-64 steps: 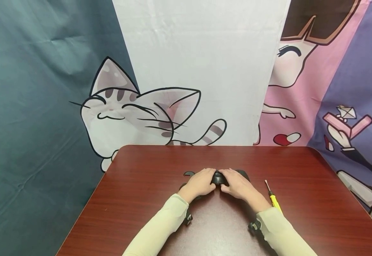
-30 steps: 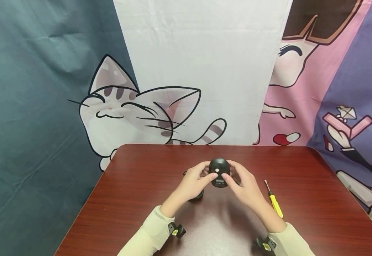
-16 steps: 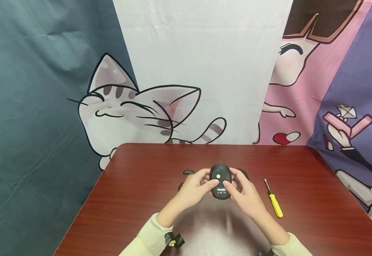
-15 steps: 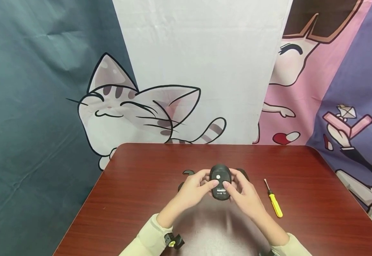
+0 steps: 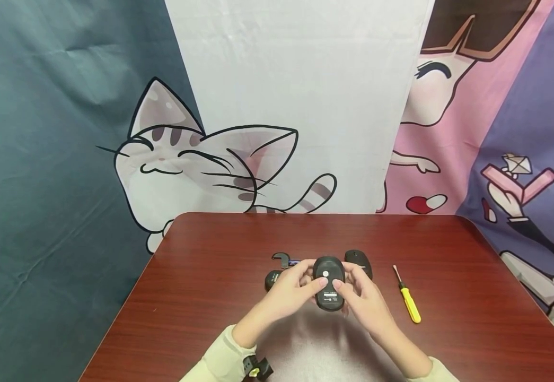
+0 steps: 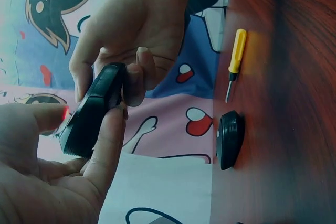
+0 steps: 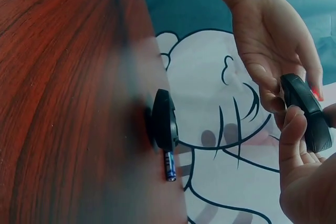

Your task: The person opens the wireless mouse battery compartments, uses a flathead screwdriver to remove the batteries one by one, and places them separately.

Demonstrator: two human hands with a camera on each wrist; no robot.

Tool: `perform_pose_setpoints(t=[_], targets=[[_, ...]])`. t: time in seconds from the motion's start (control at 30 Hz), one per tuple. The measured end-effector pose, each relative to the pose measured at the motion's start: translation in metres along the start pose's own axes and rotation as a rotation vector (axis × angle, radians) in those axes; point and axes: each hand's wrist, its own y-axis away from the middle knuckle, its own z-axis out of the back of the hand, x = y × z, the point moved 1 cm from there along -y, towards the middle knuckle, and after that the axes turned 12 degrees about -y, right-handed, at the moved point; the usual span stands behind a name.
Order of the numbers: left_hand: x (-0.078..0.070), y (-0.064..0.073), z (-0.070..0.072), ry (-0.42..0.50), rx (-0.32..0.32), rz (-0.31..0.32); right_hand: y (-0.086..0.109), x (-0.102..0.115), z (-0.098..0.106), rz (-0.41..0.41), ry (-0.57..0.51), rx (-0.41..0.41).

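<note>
Both hands hold a black computer mouse (image 5: 329, 297) above the table, its underside with a white dot and a printed label facing the head camera. My left hand (image 5: 286, 289) grips its left side, thumb on the underside. On the opposite side my right hand (image 5: 365, 305) holds it the same way, fingers behind. The left wrist view shows this mouse (image 6: 94, 111) edge-on between the fingers. A red glow lights a left fingertip (image 6: 65, 114) there.
Behind the right hand lies a second black mouse (image 5: 357, 260). Beyond the left hand are another black mouse (image 5: 272, 279), a hook-shaped dark piece (image 5: 282, 259) and a blue battery (image 7: 169, 166). A yellow-handled screwdriver (image 5: 409, 305) lies at the right.
From low over the table, both hands have raised the mouse and turned its underside to the head camera. Since then they have drawn it slightly nearer, uncovering the things behind.
</note>
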Motion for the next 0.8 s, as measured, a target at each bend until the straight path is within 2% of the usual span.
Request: perform_pose_setpoints(t=[0.13, 0.33, 0.57, 0.8], targets=[[-0.0012, -0.0002, -0.0005, -0.003, -0.024, -0.021, 0.0003, -0.0012, -0.0011, 0.013, -0.002, -0.001], [0.0017, -0.0036, -0.0016, -0.028, -0.053, -0.004, 0.0019, -0.0021, -0.0027, -0.019, 0.009, -0.018], [0.0017, -0.0057, -0.0037, -0.098, -0.105, 0.015, 0.0048, -0.0015, -0.0059, -0.017, 0.0, -0.025], [0.0002, -0.0049, -0.0055, -0.15, -0.14, 0.009, 0.0066, -0.0025, -0.007, -0.054, -0.004, -0.046]])
